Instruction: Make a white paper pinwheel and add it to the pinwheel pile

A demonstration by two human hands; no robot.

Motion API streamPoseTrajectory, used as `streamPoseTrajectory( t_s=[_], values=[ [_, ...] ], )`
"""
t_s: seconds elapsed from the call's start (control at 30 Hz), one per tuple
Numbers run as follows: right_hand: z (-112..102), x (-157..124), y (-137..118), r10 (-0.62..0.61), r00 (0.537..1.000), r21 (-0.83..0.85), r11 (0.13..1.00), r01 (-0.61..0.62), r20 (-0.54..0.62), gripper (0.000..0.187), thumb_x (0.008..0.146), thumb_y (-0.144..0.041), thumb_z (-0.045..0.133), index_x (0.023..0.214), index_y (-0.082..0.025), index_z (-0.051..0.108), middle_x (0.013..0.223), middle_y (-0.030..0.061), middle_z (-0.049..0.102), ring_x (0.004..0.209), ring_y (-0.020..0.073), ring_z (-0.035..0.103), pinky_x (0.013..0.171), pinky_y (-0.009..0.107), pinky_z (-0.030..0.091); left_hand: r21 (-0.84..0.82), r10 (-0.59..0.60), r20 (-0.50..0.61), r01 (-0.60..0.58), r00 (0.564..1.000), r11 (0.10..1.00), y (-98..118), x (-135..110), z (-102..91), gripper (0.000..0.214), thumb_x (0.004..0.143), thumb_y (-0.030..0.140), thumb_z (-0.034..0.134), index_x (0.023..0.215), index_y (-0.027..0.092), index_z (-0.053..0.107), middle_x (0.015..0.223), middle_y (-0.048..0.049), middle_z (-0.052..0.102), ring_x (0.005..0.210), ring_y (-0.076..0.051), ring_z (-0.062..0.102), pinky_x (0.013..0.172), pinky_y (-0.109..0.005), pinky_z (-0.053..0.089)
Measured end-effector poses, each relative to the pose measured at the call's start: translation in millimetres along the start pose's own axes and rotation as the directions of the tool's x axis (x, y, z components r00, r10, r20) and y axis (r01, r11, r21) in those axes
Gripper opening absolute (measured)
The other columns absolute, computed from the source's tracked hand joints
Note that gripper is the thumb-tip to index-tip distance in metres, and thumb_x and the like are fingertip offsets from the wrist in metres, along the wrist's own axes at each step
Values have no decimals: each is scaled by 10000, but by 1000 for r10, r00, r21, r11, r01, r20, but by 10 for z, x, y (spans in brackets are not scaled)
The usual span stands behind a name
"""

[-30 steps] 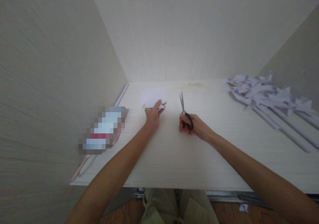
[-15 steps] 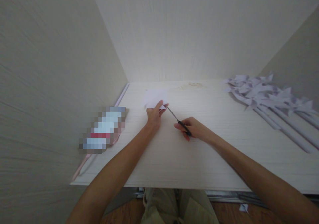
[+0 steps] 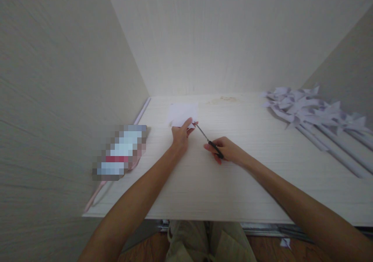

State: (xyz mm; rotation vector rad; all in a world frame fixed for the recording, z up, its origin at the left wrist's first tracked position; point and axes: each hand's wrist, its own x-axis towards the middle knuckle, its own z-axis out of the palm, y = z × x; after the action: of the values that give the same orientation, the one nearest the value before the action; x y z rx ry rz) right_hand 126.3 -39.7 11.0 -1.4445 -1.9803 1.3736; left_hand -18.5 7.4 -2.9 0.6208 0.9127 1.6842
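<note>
Paper (image 3: pixel 181 113): left hand (image 3: pixel 181 136) pinches it, cutting looks unfinished.
Scissors (image 3: pixel 215 148): right hand (image 3: pixel 227 149) grips them, tips at paper's edge.
Pinwheels (image 3: pixel 304 108): several assembled, right of the paper.

Your cam's up on your head, facing forward and down over the tabletop (image 3: pixel 198 188). It's close enough that your forearms (image 3: pixel 148 184) look pretty big, with your left hand (image 3: pixel 180 136) and right hand (image 3: pixel 226 149) near the middle, the back wall (image 3: pixel 215 44) up top and your lap (image 3: pixel 189 238) at the bottom.
</note>
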Motion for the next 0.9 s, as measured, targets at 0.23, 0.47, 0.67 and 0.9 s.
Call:
streamPoseTrajectory(
  t_s=[0.23,0.47,0.67,0.9],
  values=[
    [-5,19,29,-10,1000,-26,1000,10,-2,504,693,-601,439,435,-169,415,369,-7,463,333,60,338,387,222,247,14,-5,-4,5,1000,1000,-5,9,-1,201,569,140,646,751,124,564,684,9,612,545,-102,601,530,-216,477],
    [9,25,55,-19,999,-48,999,17,-45,495,698,-591,443,440,-169,432,370,-4,468,363,80,389,406,224,277,18,-12,-16,12,1000,1000,-14,14,4,177,576,130,634,740,128,567,676,7,611,552,-96,598,484,-184,460],
    [-3,12,88,-28,1000,-42,999,29,13,473,680,-571,479,442,-167,425,379,-8,473,360,67,354,397,222,256,1,1,-46,-1,999,1000,-6,28,-11,222,567,129,645,774,134,566,742,3,614,567,-92,606,466,-168,442],
    [-147,-55,119,-48,997,154,986,57,-58,378,720,-528,424,716,-154,481,510,-18,506,366,56,326,373,207,240,66,-13,-22,15,1000,998,4,4,-29,237,562,166,653,780,123,572,703,-5,625,555,-92,597,453,-170,439]
  ],
)
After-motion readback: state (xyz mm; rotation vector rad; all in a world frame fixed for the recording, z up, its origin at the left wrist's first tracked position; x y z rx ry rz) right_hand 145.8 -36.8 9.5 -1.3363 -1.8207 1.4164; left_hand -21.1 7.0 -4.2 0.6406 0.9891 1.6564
